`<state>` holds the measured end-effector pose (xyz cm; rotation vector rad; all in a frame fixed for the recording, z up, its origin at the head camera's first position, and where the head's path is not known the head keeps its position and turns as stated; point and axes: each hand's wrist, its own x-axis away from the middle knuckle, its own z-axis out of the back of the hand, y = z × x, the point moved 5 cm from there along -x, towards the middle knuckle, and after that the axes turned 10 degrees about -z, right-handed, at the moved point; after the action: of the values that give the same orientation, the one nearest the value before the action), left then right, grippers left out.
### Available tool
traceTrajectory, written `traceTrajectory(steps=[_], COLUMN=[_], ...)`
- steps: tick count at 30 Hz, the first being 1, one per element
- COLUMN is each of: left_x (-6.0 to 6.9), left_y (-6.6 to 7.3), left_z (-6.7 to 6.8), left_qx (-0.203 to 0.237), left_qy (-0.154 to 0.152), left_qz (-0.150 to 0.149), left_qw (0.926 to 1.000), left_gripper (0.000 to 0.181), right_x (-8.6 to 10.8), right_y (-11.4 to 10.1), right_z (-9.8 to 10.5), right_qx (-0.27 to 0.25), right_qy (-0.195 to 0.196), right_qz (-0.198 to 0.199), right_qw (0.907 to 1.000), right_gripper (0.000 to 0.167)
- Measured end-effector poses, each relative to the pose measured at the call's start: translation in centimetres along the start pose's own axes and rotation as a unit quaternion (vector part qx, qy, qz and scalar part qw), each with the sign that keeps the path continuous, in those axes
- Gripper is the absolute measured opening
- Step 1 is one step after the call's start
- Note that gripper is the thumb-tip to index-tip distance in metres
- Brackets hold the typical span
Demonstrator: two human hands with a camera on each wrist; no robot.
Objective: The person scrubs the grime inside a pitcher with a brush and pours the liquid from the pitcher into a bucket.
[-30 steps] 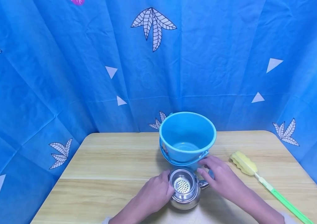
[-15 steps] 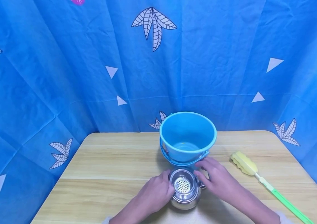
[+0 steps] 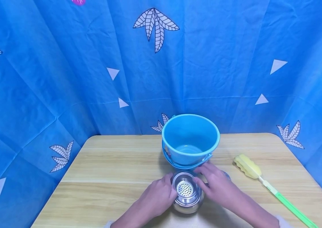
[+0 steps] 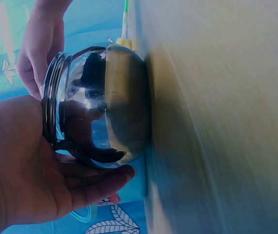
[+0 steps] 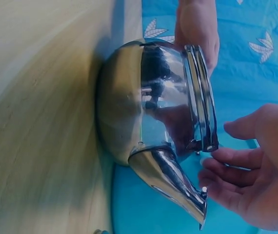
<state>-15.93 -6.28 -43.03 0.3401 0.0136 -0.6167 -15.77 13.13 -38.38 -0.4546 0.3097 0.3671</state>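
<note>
Only head cam gives me silvery holed strainer in round steel teapot, L hand gripping pot, R hand loose.

Bare left hand, bare right hand, bare slim forearms, a pale greyish left sleeve showing only as a sliver, a similarly pale right sleeve, its fabric too blurred to tell

We look from head and wrists.
High, we face down toward the far edge of the worktop; close, sideways wrist views share the teapot.
</note>
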Motion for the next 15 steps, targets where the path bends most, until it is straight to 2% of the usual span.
traceTrajectory(steps=[6,15], left_x=[0.03,0.03], left_y=[0.02,0.02], left_z=[0.03,0.03], left_qx=[0.002,-0.002], left_qy=[0.001,0.007], left_qz=[0.0,-0.005], left_qw=[1.0,1.0], left_gripper=[0.052,0.051], right_x=[0.02,0.07], right_y=[-0.06,-0.17], right_z=[-0.4,-0.88], right_qx=[0.0,0.012], right_qy=[-0.028,-0.04], right_qz=[-0.007,0.002], right_qw=[0.9996,0.9991], right_gripper=[0.027,0.027])
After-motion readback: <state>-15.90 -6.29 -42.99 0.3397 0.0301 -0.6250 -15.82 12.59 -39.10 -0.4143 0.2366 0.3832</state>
